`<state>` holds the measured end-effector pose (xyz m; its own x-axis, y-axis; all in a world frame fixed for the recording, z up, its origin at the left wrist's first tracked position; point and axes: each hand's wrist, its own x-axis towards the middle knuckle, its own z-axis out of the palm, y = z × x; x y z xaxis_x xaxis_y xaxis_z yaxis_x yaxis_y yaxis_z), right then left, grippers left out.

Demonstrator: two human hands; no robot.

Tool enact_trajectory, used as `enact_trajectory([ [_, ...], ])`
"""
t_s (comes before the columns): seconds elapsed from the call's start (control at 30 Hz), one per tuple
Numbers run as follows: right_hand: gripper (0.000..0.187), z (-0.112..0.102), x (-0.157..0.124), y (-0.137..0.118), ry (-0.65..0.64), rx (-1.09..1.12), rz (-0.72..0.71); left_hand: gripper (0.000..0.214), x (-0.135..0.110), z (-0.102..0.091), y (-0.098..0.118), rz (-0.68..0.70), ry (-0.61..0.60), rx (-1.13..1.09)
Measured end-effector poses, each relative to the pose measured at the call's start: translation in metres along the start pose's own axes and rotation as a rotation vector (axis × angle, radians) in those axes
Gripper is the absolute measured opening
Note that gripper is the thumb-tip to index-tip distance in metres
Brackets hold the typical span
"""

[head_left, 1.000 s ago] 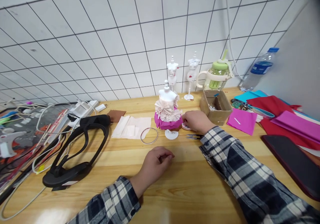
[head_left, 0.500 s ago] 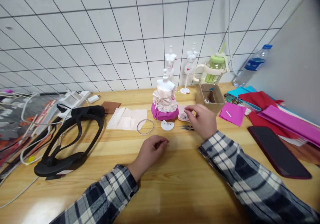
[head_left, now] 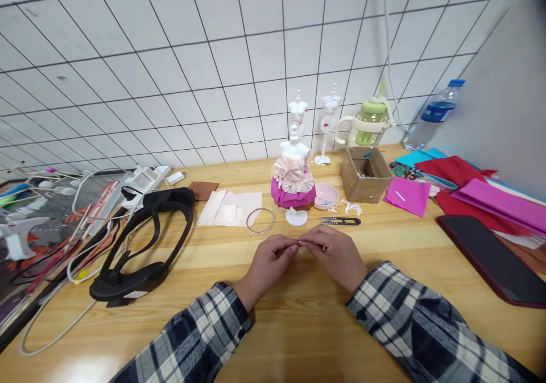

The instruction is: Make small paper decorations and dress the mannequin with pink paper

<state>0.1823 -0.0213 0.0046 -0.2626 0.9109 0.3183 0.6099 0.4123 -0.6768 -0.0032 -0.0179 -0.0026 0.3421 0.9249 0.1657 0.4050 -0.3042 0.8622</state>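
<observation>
My left hand (head_left: 275, 258) is closed in a pinch just above the table; whatever its fingertips hold is too small to make out. Against it, fingertip to fingertip, my right hand (head_left: 335, 255) pinches a tiny white bead-like piece (head_left: 300, 242). Right behind the hands stands a small white dress form (head_left: 296, 151) wearing pale pink pleated fabric (head_left: 294, 176) over a magenta skirt (head_left: 292, 195). A pink dish (head_left: 327, 195) with tiny beads sits to its right. Black thread snips (head_left: 343, 221) lie in front of the dish.
A metal ring (head_left: 260, 230) and pale pink cloth (head_left: 209, 209) lie left of the dress form. Farther left is a black headset frame (head_left: 153, 269). A cardboard box (head_left: 362, 186), a lidded cup (head_left: 369, 124), magenta fabric (head_left: 407, 195) and a phone (head_left: 490, 258) are on the right.
My right hand has moved from the pink dish down and left to meet the left fingertips, uncovering the dish and snips. The view has shifted slightly, moving the scene rightward.
</observation>
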Motion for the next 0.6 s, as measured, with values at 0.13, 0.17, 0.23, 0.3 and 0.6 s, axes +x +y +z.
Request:
enact_trajectory([
  [0.13, 0.019, 0.0003, -0.0043, 0.0001, -0.001, 0.015, -0.034, 0.02, -0.0019, -0.0002, 0.0019, 0.022, 0.041, 0.042],
  [0.17, 0.019, 0.0001, -0.0048, -0.0001, -0.013, 0.013, -0.044, 0.018, -0.0023, -0.0003, 0.0023, 0.025, 0.045, 0.059],
  [0.23, 0.02, -0.0003, -0.0056, -0.0011, -0.035, -0.006, -0.066, 0.018, -0.0031, -0.0006, 0.003, 0.021, 0.045, 0.076],
  [0.3, 0.02, -0.0007, -0.0063, -0.0022, -0.041, -0.033, -0.094, 0.018, -0.0035, -0.001, 0.0034, 0.008, 0.038, 0.065],
  [0.6, 0.025, -0.0022, -0.0066, 0.0003, -0.079, 0.015, -0.153, 0.02, -0.0017, -0.0042, 0.0077, -0.069, 0.038, -0.056],
])
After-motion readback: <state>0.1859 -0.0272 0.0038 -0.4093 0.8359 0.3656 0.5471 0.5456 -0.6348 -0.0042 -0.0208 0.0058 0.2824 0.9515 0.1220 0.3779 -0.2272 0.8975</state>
